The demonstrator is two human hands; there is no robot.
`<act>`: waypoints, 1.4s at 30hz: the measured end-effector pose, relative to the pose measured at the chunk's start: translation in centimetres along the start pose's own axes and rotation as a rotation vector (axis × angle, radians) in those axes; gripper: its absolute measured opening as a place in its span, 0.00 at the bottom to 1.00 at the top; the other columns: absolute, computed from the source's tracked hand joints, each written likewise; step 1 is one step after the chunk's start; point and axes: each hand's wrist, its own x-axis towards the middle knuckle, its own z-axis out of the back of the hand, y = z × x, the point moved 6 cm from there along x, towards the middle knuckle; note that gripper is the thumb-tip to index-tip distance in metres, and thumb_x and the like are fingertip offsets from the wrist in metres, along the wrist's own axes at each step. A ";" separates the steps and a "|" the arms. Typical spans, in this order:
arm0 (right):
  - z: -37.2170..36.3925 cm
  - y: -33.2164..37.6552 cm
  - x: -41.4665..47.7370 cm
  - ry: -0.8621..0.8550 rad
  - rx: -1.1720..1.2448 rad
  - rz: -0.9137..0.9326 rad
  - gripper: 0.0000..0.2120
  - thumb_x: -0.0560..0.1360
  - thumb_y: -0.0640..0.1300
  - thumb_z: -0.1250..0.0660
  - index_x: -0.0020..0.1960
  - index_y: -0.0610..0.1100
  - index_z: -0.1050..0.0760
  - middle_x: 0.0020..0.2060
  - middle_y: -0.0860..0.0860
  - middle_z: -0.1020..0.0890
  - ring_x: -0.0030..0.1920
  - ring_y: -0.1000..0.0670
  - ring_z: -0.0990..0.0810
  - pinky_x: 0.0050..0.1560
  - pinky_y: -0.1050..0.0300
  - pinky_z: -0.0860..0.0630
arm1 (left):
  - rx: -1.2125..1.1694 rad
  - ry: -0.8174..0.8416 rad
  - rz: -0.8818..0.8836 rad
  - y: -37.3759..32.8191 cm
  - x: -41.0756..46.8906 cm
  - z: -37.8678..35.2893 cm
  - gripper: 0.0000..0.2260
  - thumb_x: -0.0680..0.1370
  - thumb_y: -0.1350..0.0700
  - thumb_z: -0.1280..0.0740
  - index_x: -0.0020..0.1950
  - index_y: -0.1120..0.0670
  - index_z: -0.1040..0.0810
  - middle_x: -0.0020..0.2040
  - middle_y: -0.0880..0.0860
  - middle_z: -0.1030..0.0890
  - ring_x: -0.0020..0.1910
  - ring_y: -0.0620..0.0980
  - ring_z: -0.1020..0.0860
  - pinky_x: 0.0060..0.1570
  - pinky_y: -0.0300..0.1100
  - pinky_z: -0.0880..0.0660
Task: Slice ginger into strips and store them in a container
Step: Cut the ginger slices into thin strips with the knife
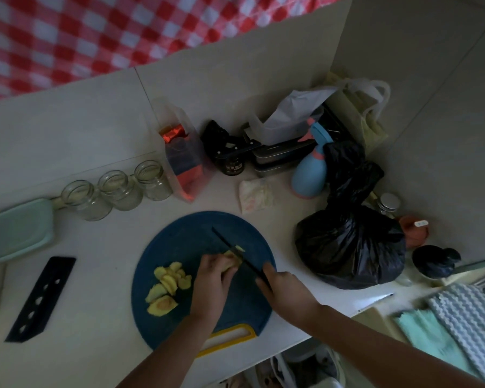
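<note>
At lower centre of the frame, left hand [212, 278] grasping a ginger piece [231, 261] on the blue cutting board [185, 236], right hand [284, 287] gripping the black knife [225, 241] set against it, ginger slices [167, 287] piled just left, glass jars [118, 189] upper left

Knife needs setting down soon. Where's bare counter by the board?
Bare white counter lies between the round blue cutting board and the black perforated knife sheath, and before the glass jars. Crowded: right corner, around black plastic bag and blue spray bottle.
</note>
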 end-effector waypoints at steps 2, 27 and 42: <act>-0.3 0.5 -0.3 0.004 -0.087 0.012 0.16 0.82 0.53 0.50 0.61 0.42 0.37 0.48 0.40 0.20 0.47 0.38 0.22 0.39 0.53 0.33 | -0.003 0.001 0.011 0.1 0.0 0.0 0.06 0.72 0.61 0.27 0.47 0.56 0.21 0.47 0.50 0.28 0.44 0.45 0.23 0.50 0.33 0.29; -1.6 1.5 0.0 0.108 -0.213 -0.032 0.19 0.80 0.40 0.44 0.69 0.44 0.43 0.36 0.48 0.31 0.31 0.48 0.32 0.32 0.54 0.33 | -0.029 -0.019 0.028 0.4 0.1 0.0 0.10 0.69 0.63 0.25 0.49 0.58 0.20 0.46 0.55 0.25 0.43 0.51 0.21 0.46 0.37 0.27; -1.9 0.9 1.8 0.156 -0.116 0.017 0.17 0.81 0.41 0.46 0.69 0.42 0.40 0.43 0.43 0.24 0.38 0.47 0.28 0.30 0.56 0.32 | -0.022 -0.026 0.003 0.8 0.2 -0.3 0.10 0.67 0.64 0.24 0.43 0.56 0.21 0.42 0.51 0.25 0.39 0.40 0.26 0.41 0.28 0.31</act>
